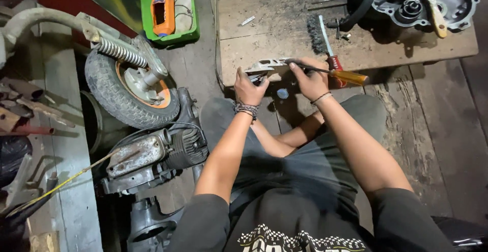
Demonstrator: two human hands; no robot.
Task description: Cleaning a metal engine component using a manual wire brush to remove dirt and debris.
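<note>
The left hand (249, 86) has its fingers clamped on the near end of a grey metal bracket (264, 65), which lies at the near edge of the low wooden bench (284, 38). The right hand (309, 79) has its fingers closed around a screwdriver (335, 72) with an orange handle, its dark shaft resting against the bracket. Just beyond the right hand lies a wire brush (319, 33). An engine casing (422, 0) sits at the far right of the bench. To the left stand a small wheel (127, 86) with a spring and, farther off, a green tray (170, 8).
</note>
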